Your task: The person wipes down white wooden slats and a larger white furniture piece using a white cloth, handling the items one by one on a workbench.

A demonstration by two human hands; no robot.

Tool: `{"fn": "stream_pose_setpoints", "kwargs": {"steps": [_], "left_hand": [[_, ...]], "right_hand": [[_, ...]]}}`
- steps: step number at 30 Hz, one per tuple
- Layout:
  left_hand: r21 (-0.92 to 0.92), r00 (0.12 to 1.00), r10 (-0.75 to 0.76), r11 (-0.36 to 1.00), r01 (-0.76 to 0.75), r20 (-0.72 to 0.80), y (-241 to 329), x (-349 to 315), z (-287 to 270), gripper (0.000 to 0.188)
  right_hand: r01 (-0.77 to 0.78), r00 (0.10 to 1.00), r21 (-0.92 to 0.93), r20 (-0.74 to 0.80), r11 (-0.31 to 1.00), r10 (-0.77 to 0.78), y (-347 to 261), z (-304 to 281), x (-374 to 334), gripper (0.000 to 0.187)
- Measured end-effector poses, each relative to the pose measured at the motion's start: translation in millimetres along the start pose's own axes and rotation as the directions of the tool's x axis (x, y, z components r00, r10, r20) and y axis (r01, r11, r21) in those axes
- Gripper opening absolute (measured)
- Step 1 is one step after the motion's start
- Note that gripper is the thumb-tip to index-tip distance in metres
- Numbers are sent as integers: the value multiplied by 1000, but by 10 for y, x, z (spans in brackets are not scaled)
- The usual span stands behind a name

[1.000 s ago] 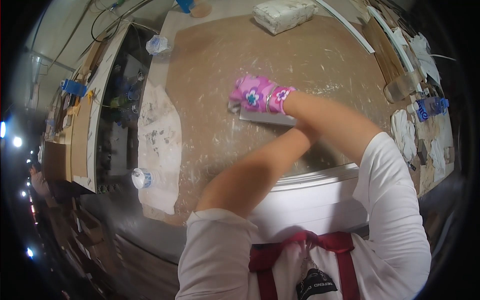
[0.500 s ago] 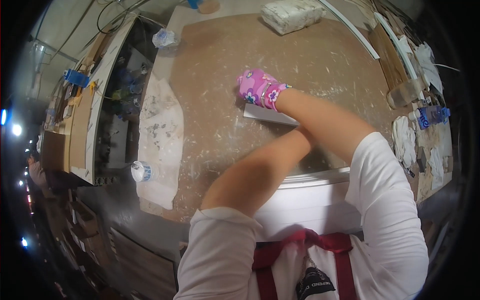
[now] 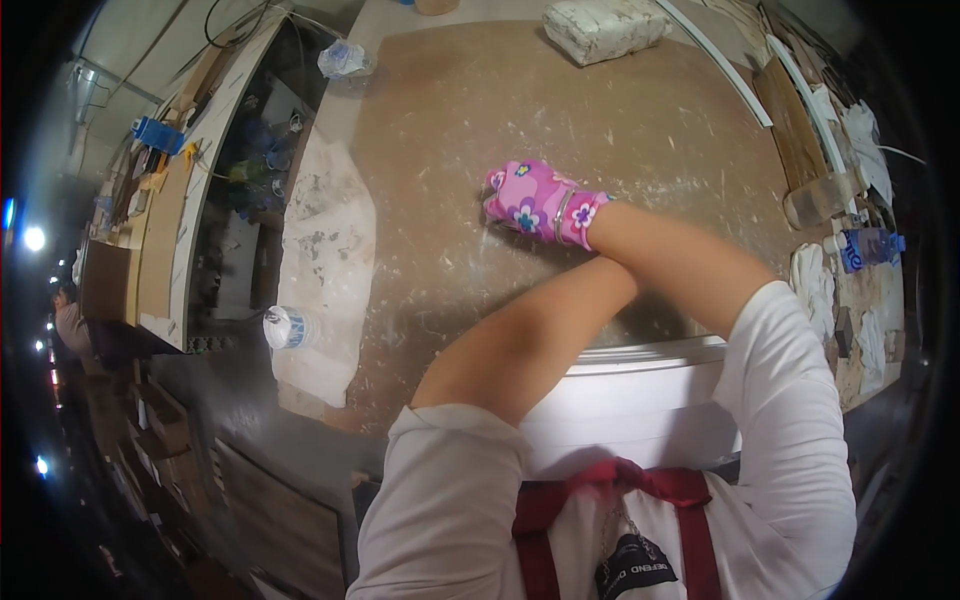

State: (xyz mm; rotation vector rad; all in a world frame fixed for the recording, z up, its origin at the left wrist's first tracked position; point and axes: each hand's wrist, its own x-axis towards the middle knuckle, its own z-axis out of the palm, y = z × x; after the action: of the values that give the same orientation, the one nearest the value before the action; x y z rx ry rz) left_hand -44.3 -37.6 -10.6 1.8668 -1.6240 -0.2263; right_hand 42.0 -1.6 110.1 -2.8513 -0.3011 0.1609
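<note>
My right hand (image 3: 540, 203), in a pink flowered glove with a metal band round its cuff, is over the middle of the brown worktable (image 3: 450, 120). Its fingers are curled in, and whatever they may hold is hidden. My forearms cross, the right one lying over the left forearm (image 3: 530, 325). The left hand is hidden beneath the right forearm, so its fingers do not show. Close to my body, a stack of white panels (image 3: 630, 415) stands at the table's near edge.
A white tub (image 3: 290, 327) sits on a stained white sheet (image 3: 330, 240) at the left. Crumpled plastic (image 3: 345, 60) lies at the far left corner, a wrapped white block (image 3: 605, 30) at the back. Along the right are a bottle (image 3: 865, 250), a clear container (image 3: 820, 200) and white gloves (image 3: 812, 290).
My gloved right hand has shifted slightly right and nearer in the picture. The white strip that showed beneath it is no longer visible. The view has turned a little.
</note>
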Motion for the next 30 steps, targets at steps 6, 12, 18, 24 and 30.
{"fn": "stream_pose_setpoints", "kwargs": {"steps": [6,12,18,24,30], "left_hand": [[12,1000,-9,1000,9,6,-1,-12,-3,27],[-2,1000,-7,1000,7,4,-9,50,38,27],[19,1000,-15,1000,14,9,-69,55,16,28],[22,1000,-16,1000,16,14,-45,66,35,28],[34,1000,-10,999,9,22,-51,82,36,29]], "right_hand": [[-50,997,75,69,996,44,13,-310,-53,22],[4,996,136,-84,991,7,307,149,84,22],[282,956,-98,-51,954,-288,198,63,-18,16],[115,988,-75,-94,990,-122,365,-2,25,19],[-25,998,-123,-61,992,18,410,6,-10,24]]}}
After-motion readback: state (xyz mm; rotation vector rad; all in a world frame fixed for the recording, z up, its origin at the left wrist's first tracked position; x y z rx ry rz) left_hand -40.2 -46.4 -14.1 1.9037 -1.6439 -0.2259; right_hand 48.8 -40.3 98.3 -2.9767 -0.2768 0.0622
